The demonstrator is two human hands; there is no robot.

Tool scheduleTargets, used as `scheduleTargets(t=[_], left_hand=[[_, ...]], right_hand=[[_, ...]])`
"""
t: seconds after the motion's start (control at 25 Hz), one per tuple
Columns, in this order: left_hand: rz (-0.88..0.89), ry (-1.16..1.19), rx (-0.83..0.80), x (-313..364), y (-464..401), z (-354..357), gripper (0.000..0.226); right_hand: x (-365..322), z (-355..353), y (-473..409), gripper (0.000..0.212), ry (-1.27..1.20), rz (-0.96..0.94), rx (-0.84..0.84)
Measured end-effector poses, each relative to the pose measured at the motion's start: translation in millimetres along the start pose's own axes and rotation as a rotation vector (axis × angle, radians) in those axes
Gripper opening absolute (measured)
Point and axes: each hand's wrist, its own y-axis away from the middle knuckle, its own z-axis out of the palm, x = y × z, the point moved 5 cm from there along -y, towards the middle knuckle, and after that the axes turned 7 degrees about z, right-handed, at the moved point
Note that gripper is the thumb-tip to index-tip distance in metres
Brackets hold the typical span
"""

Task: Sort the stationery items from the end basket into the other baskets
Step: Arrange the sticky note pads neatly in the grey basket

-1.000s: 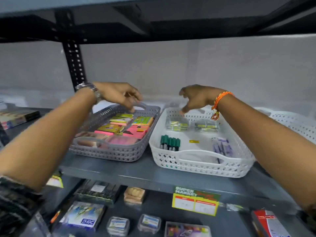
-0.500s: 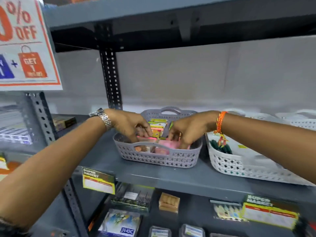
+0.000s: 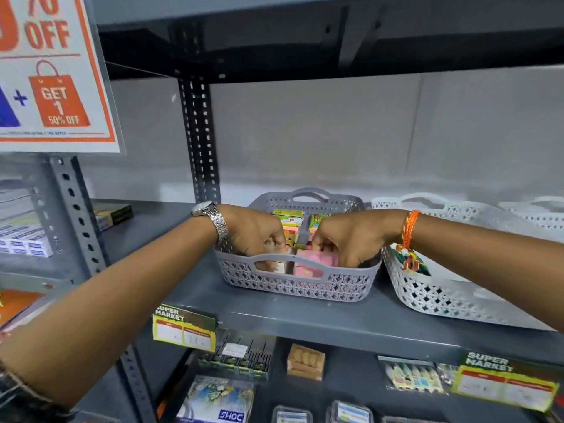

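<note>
Both hands, left hand (image 3: 254, 232) and right hand (image 3: 348, 236), are down in the grey basket (image 3: 293, 283) pinching pink packs (image 3: 311, 259), so next they'd go to the white basket (image 3: 433, 297) beside it.

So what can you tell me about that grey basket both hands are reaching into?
The grey basket looks like moulded plastic, with lattice-pierced walls and a slot handle at each end. It sits level on the grey metal shelf, with a white basket close on its right. Inside are pink packets at the front and yellow-green boxes behind. The left hand and right hand both dip into it, fingers curled among the pink packets.
</note>
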Motion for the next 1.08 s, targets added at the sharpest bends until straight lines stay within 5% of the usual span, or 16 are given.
scheduleTargets(t=[0.08, 0.16, 0.28, 0.4, 0.52, 0.84, 1.08], left_hand=[[-0.025, 0.049, -0.051, -4, 5, -1, 0.018], [-0.020, 0.209, -0.084, -12, 12, -10, 0.049], [0.023, 0.490, 0.127, -32, 11, -38, 0.066], [-0.076, 0.237, 0.161, -44, -10, -42, 0.071], [-0.178, 0.032, -0.011, -58, -40, -22, 0.082], [-0.201, -0.089, 0.023, -76, -64, -15, 0.077], [-0.194, -0.085, 0.035, -74, -64, -17, 0.078]], right_hand=[[2, 0, 1, 0.034, -0.009, -0.003, -0.076], [8, -8, 7, 0.047, -0.181, -0.020, -0.166], [33, -41, 5, 0.052, -0.535, 0.025, -0.076], [54, -51, -20, 0.055, -0.212, 0.169, 0.149], [54, -26, -46, 0.059, 0.123, 0.290, 0.029], [54, -15, -65, 0.081, 0.111, 0.369, -0.105], [49, -19, -66, 0.081, 0.119, 0.318, -0.016]])
